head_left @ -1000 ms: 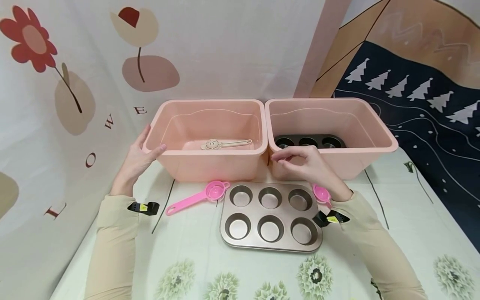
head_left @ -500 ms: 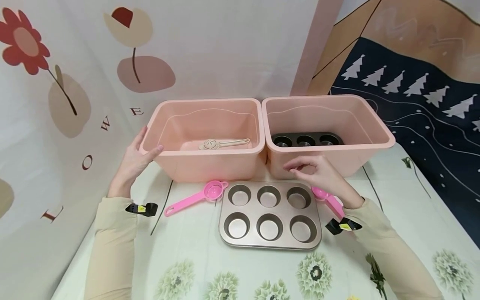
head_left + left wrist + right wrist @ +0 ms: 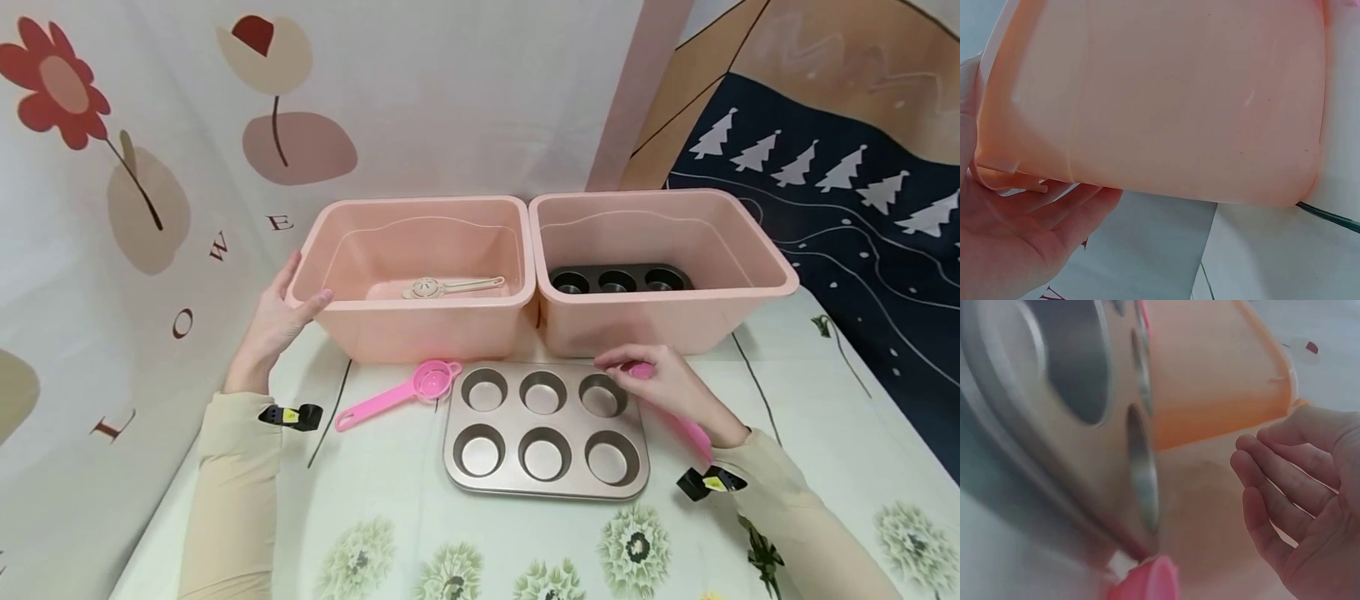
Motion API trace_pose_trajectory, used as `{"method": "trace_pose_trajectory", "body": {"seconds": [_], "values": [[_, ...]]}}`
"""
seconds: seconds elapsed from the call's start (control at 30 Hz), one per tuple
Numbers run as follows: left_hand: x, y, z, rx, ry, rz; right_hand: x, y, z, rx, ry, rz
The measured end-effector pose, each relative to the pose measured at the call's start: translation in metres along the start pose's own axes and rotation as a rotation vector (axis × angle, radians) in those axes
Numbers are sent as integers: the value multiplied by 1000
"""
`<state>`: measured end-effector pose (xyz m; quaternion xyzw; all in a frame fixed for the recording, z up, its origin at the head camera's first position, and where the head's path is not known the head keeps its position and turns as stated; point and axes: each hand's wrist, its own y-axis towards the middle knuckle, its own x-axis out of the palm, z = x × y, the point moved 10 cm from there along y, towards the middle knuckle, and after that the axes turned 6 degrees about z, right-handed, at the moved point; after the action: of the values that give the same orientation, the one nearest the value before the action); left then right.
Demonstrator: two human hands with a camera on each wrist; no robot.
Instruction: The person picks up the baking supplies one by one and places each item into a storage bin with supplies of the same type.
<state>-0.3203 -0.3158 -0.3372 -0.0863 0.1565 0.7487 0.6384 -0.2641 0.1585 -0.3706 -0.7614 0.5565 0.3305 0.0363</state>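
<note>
Right of centre in the head view, the right grip [image 3: 671, 387], loosely bent and empty, hovers over the nearby pink strainer [image 3: 694, 433], whose long axis slants down rightward, while the farther left grip [image 3: 273, 329] clasps the left tub [image 3: 420, 333].

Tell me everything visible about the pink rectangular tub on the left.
The pale pink, rectangular, plastic-looking tub has rounded corners, a lipped rim and walls tapering downward. It stands upright, open, on pale green floral cloth, close beside a similar pink rectangular tub. A cream, slotted strainer with a slim handle lies inside. The person's left hand has its grip on the rim's near left corner.
</note>
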Motion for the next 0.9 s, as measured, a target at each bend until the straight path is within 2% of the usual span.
{"method": "trace_pose_trajectory", "body": {"seconds": [0.27,0.47,0.7,0.9], "values": [[2,-2,1,-12,-20,-15,-5,-19,15,-4,-59,33],[3,-3,-1,-16,-13,-12,-10,-30,25,40,-56,61],[1,-1,-1,-8,-18,-5,-21,-40,27,-9,-104,124],[-1,-1,0,7,19,4,-29,-49,34,6,-131,144]]}}
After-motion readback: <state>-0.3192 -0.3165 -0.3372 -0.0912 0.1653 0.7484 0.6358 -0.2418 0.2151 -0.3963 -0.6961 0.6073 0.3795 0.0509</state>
